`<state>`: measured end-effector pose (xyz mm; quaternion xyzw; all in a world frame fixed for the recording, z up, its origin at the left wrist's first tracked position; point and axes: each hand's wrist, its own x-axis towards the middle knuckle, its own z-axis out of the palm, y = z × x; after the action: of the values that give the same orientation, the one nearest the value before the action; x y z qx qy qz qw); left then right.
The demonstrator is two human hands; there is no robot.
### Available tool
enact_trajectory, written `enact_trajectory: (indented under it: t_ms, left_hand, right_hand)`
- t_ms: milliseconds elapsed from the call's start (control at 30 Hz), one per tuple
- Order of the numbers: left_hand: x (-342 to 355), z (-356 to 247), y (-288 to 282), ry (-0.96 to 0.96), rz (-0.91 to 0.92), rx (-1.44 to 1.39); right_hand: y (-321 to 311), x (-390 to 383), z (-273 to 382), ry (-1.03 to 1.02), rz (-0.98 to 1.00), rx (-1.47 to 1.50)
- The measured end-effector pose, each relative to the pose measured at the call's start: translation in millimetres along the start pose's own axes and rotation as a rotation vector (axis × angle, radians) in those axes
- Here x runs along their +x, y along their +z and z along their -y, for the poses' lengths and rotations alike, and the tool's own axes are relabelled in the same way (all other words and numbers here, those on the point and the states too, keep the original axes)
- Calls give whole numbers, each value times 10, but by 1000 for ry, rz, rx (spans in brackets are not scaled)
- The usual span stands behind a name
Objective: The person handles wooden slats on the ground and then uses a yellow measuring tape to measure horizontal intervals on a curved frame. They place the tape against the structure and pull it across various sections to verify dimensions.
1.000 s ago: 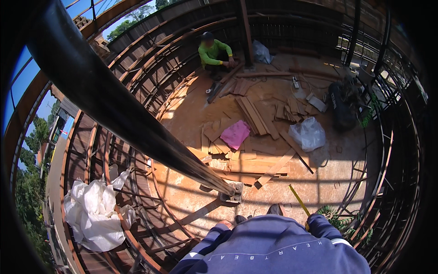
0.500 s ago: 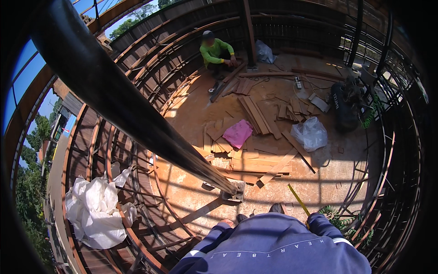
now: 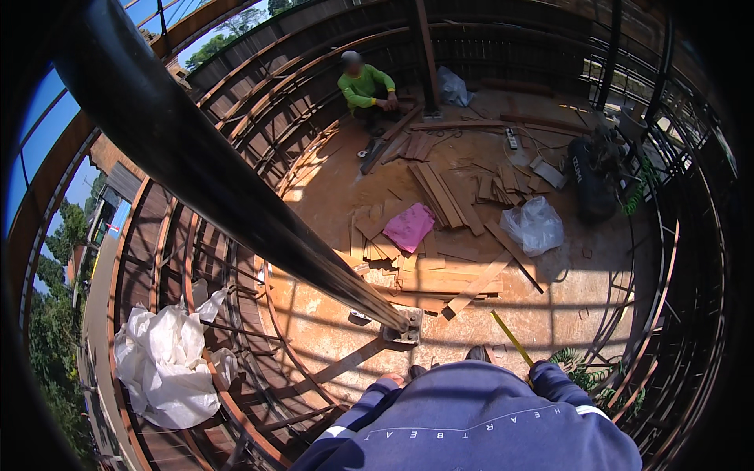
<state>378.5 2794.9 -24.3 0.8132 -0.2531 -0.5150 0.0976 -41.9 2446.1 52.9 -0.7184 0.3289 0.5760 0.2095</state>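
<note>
A yellow tape measure (image 3: 512,337) reaches out from beside my right cuff, its blade slanting up and left over the floor. My right hand (image 3: 537,367) is mostly covered by the blue sleeve, and the tape runs to it as if gripped there. Only a small patch of my left hand (image 3: 390,378) shows past the other sleeve, near the foot of the dark post; its fingers are hidden behind my blue shirt (image 3: 471,416). My shoes (image 3: 477,354) show just beyond the shirt.
A thick dark post (image 3: 236,212) slants across the left, bolted to a floor plate (image 3: 404,328). Ahead lie wooden planks (image 3: 448,282), a pink cloth (image 3: 410,227) and a clear plastic bag (image 3: 534,226). Farther back crouches a person in bright green (image 3: 365,88); a compressor (image 3: 591,180) stands right.
The tape measure and my right sleeve have shifted slightly up and left. The crouching person's head has lifted a little. My left hand stays nearly in place.
</note>
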Motion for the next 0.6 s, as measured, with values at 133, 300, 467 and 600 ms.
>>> enact_trajectory:
  t_ms: [133, 300, 467, 600]
  left_hand:
    - [-46, -37, -35, -1, 9, 12]
    - [125, 124, 7, 117, 64, 13]
    - [48, 31, 18, 99, 44, -31]
    - [24, -14, 44, 94, -60, 11]
  right_hand:
    - [-54, -124, 30, 23, -24, 29]
    - [79, -7, 12, 15, -63, -47]
    - [-35, -126, 41, -52, 30, -62]
    - [30, -18, 74, -34, -34, -92]
